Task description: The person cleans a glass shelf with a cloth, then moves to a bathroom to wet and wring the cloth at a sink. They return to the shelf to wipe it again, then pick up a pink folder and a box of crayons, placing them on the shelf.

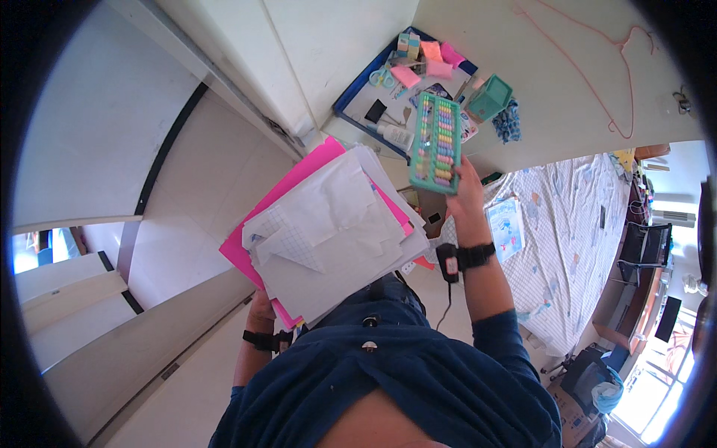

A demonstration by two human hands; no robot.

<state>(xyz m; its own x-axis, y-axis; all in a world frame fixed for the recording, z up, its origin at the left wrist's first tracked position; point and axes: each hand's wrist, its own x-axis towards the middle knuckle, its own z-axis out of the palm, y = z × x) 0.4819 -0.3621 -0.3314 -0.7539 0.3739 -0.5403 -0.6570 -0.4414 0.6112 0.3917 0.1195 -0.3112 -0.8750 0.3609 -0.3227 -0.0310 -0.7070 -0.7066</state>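
Note:
My left hand (pixel 261 307) supports a thick stack of loose white papers (pixel 336 224) from its lower left side; most of its fingers are hidden beneath. Bright pink sheets (pixel 246 241) stick out around the stack, and a folded piece of grid paper (pixel 291 238) lies on top. In my right hand (pixel 466 189) is a green-framed abacus (pixel 436 143) with pastel beads, gripped at its near right corner. The abacus is raised in front of a blue-edged tray (pixel 358 84) in the corner.
On the tray are scissors (pixel 381 77), a white bottle (pixel 396 136) and several pink packets (pixel 438 69). A green box (pixel 489 98) stands beside it. To the right, a bed (pixel 560 241) bears a blue picture booklet (pixel 505 228). A pink hanger (pixel 622 45) hangs against the pale surface above.

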